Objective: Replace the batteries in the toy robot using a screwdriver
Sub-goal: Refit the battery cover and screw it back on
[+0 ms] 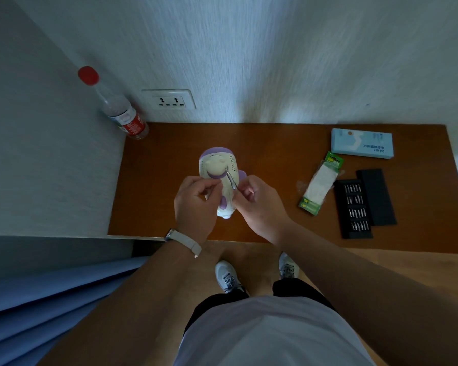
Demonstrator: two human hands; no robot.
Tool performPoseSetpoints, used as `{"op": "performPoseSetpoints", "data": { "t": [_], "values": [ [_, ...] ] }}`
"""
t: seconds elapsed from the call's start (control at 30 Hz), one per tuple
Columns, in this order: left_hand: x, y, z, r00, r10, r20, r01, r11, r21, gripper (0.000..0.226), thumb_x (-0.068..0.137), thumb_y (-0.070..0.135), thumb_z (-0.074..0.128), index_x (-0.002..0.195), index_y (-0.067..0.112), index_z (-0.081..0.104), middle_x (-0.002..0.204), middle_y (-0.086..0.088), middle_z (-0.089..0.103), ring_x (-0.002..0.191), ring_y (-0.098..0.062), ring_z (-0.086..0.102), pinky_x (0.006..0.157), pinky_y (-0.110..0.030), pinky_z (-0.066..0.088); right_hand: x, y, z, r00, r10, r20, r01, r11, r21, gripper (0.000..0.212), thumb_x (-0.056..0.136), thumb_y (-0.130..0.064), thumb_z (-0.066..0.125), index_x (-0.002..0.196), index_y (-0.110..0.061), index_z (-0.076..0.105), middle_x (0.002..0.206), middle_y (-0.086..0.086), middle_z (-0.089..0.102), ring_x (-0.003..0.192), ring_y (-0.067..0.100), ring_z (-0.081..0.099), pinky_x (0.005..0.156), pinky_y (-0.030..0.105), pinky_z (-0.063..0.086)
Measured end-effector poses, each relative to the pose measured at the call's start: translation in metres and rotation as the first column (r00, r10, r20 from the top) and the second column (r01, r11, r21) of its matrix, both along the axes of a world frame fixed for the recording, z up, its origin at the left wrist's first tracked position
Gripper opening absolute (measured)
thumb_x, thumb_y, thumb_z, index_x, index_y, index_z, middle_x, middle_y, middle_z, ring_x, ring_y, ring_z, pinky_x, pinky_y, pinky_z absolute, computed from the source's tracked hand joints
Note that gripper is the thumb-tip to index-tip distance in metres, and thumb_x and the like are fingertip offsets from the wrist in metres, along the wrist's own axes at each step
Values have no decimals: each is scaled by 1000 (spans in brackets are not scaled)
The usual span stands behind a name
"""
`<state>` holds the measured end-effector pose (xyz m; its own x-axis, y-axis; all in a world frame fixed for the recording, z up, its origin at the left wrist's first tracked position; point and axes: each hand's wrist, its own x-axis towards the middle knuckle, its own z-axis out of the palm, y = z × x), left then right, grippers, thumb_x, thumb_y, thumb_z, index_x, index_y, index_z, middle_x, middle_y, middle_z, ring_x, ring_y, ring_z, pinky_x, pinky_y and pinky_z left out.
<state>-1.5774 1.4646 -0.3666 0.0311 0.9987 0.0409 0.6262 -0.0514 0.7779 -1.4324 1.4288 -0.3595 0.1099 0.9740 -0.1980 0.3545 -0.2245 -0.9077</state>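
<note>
Toy (218,165): white, purple trim. Left hand (196,199) curled round it; right hand (259,204) pinches screwdriver (231,180), tip on toy. Table (143,196) edge under wrists; bit case (353,208) well right.

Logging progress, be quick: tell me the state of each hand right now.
Left hand: closed, gripping the toy robot.
Right hand: closed, pinching the screwdriver, its tip against the toy robot.

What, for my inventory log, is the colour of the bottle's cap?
Red; the bottle cap shows best in the head view.
</note>
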Motion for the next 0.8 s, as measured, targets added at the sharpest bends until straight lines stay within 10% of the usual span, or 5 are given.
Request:
{"op": "performPoseSetpoints", "data": {
  "t": [0.33,0.8],
  "values": [
    [2,4,7,958,176,224,-104,949,-298,12,89,24,73,87,33,65,97,4,69,92,-10,65,79,-45,62,-2,-2,0,1000,-2,13,2,1000,-7,16,93,-31,60,93,-18,51,70,-16,52,60,-9,54,47,8,38],
    [-13,14,-2,953,-172,-248,202,974,100,14,92,18,69,98,7,73,100,-8,67,94,-14,58,73,-15,41,-3,1,5,999,27,-16,-27,999,30,13,93,-28,60,98,-22,49,75,-17,56,66,-10,56,52,8,41]
  ]
}}
